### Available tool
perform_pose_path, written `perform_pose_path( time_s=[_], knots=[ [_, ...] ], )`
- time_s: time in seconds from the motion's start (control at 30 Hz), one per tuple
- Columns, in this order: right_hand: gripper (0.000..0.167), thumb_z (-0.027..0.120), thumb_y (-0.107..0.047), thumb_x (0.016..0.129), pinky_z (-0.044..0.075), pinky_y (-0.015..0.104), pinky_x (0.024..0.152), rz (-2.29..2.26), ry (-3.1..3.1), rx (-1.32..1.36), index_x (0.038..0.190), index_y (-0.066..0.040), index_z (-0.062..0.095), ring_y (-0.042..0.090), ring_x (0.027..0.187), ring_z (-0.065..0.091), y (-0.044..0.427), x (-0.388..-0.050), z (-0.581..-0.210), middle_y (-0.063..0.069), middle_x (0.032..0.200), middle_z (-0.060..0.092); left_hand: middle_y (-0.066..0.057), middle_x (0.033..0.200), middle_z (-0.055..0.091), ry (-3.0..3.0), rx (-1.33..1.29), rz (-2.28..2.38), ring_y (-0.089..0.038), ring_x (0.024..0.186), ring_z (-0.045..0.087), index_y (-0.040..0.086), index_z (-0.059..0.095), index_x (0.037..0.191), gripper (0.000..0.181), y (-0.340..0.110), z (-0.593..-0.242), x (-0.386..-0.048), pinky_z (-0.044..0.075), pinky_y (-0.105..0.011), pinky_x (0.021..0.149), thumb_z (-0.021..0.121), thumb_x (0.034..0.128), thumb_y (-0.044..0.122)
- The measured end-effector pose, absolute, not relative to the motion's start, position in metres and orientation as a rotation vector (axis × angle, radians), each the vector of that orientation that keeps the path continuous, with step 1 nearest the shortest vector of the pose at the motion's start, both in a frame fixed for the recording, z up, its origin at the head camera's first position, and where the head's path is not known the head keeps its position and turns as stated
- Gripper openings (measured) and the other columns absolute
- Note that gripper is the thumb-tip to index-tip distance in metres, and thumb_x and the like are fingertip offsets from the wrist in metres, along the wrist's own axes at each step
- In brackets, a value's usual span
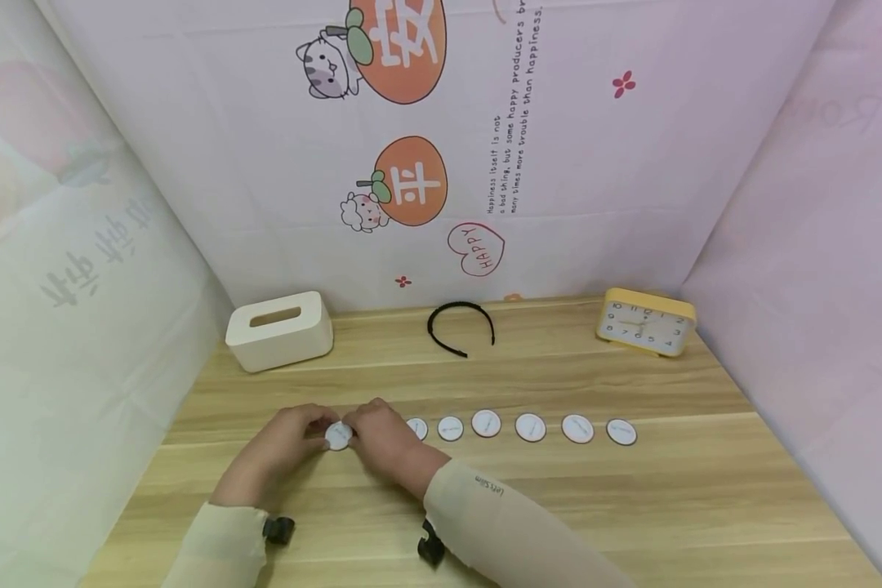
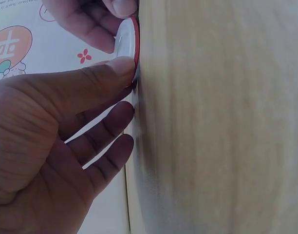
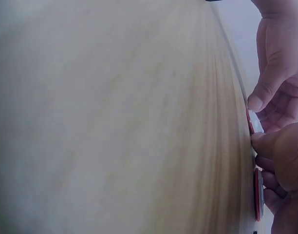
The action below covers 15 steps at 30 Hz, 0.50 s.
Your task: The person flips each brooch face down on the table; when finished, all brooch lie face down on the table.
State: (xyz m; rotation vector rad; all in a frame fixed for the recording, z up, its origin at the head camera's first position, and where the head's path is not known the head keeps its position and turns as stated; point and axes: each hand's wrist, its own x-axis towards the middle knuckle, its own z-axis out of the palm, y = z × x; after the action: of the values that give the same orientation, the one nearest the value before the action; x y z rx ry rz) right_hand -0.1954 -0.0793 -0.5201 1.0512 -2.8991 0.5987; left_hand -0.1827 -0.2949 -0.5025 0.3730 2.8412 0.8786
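Note:
A round white disc [image 1: 338, 436] with small print on its face lies at the left end of a row, between both hands. My left hand [image 1: 290, 437] pinches its left edge, the thumb on the white face in the left wrist view, where the disc [image 2: 128, 39] shows a red rim and looks slightly tilted. My right hand [image 1: 384, 437] grips the opposite edge with thumb and fingers. Just right of that hand, another white disc [image 1: 416, 429] is partly covered by it. Under the right hand's fingers, the right wrist view shows a red-rimmed disc [image 3: 259, 195] flat on the wood.
Several more white discs [image 1: 531, 427] continue the row rightward across the wooden table [image 1: 632, 506]. Behind stand a white tissue box [image 1: 282, 335] at left, a black headband [image 1: 434, 331] mid-back and a yellow clock [image 1: 645, 321] at right. Printed cloth walls [image 1: 559, 204] enclose the table.

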Motion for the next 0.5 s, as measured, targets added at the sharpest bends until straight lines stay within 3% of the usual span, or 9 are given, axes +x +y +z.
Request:
perform_pose_path(
  time_s=[0.5],
  knots=[
    [0.032, 0.067, -0.025, 0.11, 0.052, 0.025, 0.111, 0.462, -2.911, 1.108, 0.141, -0.018, 0.075, 0.016, 0.127, 0.063, -0.0773, -0.1938, -0.5159, -0.003, 0.136, 0.075, -0.002, 0.126, 0.077, 2.844, 0.423, 0.84, -0.032, 0.126, 0.07, 0.014, 0.078, 0.126, 0.026, -0.2964, -0.5003, -0.1819, 0.054, -0.059, 0.111, 0.077, 0.1006, 0.008]
  ],
)
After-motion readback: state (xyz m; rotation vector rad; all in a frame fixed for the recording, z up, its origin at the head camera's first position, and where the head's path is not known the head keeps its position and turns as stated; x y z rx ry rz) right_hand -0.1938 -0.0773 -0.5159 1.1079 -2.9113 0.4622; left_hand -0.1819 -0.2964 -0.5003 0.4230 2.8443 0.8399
